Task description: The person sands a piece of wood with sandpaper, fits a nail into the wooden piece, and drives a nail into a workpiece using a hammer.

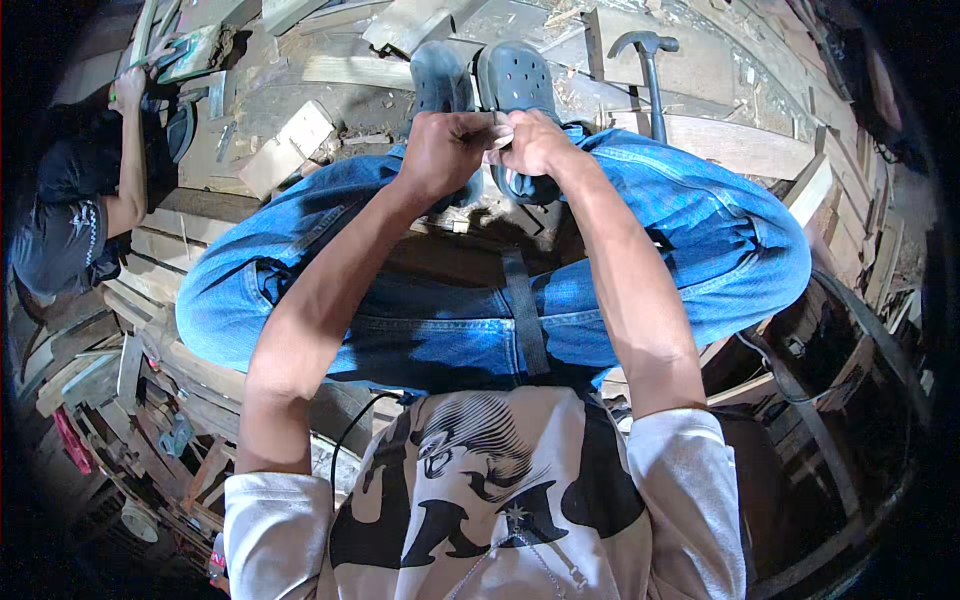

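My left hand [445, 152] and my right hand [541, 148] meet in front of my shoes, above my bent knees. Both are closed, fingertips pinched together around something small and pale that I cannot make out. My fingers hide most of it. Just beyond them are my dark clogs [516, 80], with holes in their tops. To the right of my right hand lies a claw hammer [653, 92], its head pointing away from me. A pale wood block [287, 150] lies to the left of my left hand.
Wooden boards [720, 145] and wood scraps cover the ground around me. At the left a co-worker [75, 220] crouches, one hand on a thin tool by a piece of wood [195, 52]. Stacked wood offcuts [130, 400] fill the lower left. Curved bars [815, 420] stand at the right.
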Demonstrator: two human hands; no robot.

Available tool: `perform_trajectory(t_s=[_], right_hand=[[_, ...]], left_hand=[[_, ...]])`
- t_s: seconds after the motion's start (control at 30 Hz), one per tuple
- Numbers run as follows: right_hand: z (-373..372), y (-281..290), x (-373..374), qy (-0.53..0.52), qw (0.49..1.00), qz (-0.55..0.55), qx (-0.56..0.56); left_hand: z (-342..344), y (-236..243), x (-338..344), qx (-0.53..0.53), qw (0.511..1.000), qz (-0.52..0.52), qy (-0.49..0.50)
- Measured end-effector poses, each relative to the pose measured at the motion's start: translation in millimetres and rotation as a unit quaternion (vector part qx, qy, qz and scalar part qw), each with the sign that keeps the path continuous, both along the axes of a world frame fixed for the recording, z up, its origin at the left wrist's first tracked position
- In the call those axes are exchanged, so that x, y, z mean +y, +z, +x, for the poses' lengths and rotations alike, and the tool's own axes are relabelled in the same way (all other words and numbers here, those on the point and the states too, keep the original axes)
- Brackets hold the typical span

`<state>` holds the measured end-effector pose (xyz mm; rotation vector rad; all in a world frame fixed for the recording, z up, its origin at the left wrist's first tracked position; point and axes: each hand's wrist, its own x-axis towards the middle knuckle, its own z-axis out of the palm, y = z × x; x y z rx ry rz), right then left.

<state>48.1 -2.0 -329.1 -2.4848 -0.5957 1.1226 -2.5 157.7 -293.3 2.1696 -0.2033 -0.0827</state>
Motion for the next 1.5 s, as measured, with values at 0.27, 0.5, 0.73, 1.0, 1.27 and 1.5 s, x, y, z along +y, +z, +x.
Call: perform_trajectory(t_s=[0.27, 0.5, 0.73, 1.0, 1.27, 1.5], right_hand=[[-1, -10, -3, 0.005, 1.000, -0.004, -0.020], [-1, -17, -4, -0.004, 1.000, 0.010, 0.007], [-5, -8, 1, -0.027, 0.999, 0.005, -0.028], [-7, -21, 1, -0.030, 0.998, 0.014, -0.061], [-10, -18, 0, -0.040, 0.996, 0.004, -0.083], [-2, 11, 2, -0.049, 0.999, 0.008, 0.016]], left_hand=[[2, 3, -1, 0.006, 1.000, 0.016, -0.018], [-2, 2, -6, 0.050, 0.998, -0.006, 0.028], [-3, 4, -9, 0.030, 0.998, 0.016, 0.044], [-2, -4, -8, 0.003, 0.998, -0.008, 0.068], [0, 4, -8, -0.025, 0.999, -0.009, 0.036], [1, 6, -4, -0.014, 0.999, 0.038, 0.011]])
